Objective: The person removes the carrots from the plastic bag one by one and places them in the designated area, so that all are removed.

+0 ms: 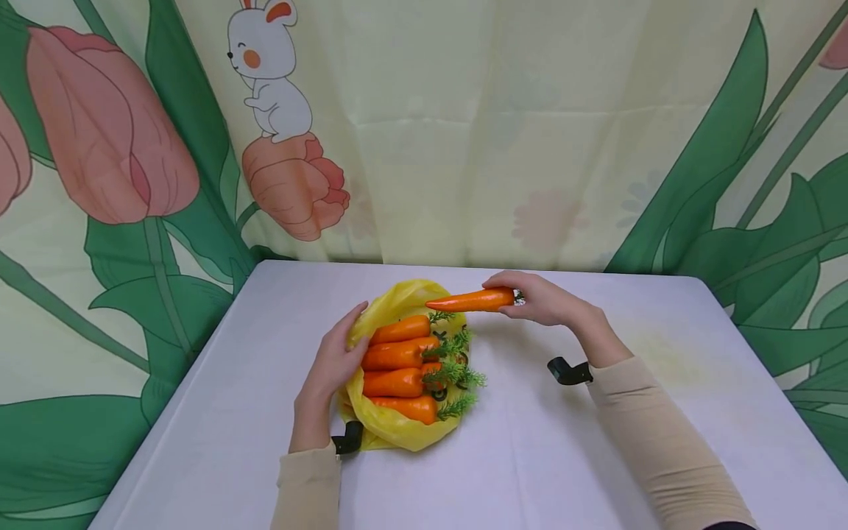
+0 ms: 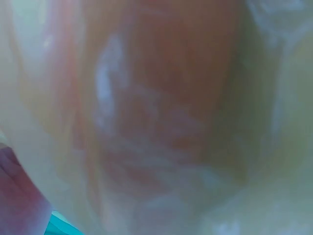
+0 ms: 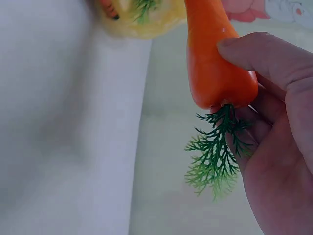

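Observation:
In the head view my right hand pinches a carrot by its thick top end, its tip pointing left over the far rim of a yellow plastic bag. Seen from the right wrist, the thumb presses on the orange carrot, and its green feathery leaves hang beside the palm. My left hand grips the bag's left rim, thumb on the inner side. Several more carrots lie side by side in the open bag, leaves toward the right. Blurred, translucent bag film fills most of the left wrist view.
The bag lies on a white-covered table. Behind the table's far edge hangs a curtain printed with tulips, leaves and a rabbit on a carrot. Black wrist cameras sit at both wrists.

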A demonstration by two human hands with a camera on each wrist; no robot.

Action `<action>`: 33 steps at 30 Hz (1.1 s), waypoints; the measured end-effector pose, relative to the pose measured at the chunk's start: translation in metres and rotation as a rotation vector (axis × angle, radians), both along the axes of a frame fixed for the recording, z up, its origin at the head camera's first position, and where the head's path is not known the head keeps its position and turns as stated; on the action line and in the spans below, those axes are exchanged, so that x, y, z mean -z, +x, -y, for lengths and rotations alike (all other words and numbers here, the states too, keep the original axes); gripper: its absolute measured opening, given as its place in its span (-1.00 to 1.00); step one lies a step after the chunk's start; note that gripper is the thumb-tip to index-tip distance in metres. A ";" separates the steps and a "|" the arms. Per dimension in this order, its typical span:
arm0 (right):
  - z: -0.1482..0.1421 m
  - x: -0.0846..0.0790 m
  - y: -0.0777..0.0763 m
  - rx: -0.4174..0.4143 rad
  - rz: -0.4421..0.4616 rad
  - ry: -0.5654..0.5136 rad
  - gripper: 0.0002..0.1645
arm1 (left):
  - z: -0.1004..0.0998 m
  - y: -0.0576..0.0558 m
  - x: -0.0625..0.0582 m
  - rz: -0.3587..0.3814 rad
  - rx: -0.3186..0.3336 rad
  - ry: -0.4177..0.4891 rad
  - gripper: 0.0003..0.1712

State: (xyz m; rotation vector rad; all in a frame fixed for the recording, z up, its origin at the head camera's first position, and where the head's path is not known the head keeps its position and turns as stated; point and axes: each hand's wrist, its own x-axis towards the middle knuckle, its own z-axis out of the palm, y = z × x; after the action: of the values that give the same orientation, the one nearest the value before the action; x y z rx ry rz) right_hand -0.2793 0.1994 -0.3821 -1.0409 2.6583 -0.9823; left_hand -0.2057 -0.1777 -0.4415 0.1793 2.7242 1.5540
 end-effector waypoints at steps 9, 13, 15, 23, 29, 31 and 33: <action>-0.027 0.011 -0.007 0.074 0.036 0.020 -0.49 | 0.002 -0.002 0.001 -0.032 0.016 0.002 -0.31; -0.038 0.013 -0.010 0.115 0.052 0.035 -0.47 | 0.002 -0.001 0.001 -0.028 0.015 -0.004 -0.31; -0.042 0.016 -0.012 0.129 0.065 0.039 -0.46 | 0.002 0.000 0.002 -0.024 0.012 -0.008 -0.31; -0.052 0.030 -0.017 0.146 0.090 0.016 -0.49 | 0.004 0.001 0.004 -0.047 0.006 -0.027 -0.31; -0.055 0.046 -0.019 0.160 0.112 0.039 -0.46 | 0.004 0.000 0.006 -0.064 0.012 -0.021 -0.31; -0.055 0.051 -0.020 0.164 0.129 0.050 -0.46 | 0.004 0.001 0.006 -0.065 0.013 -0.020 -0.31; -0.056 0.054 -0.020 0.166 0.141 0.059 -0.46 | 0.004 0.001 0.006 -0.065 0.015 -0.021 -0.30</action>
State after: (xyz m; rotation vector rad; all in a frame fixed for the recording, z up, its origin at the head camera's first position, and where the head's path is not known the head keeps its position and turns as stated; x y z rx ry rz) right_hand -0.2992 0.2552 -0.4360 -0.7201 2.6724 -0.9613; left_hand -0.2050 -0.1813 -0.4473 0.2541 2.7806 1.5418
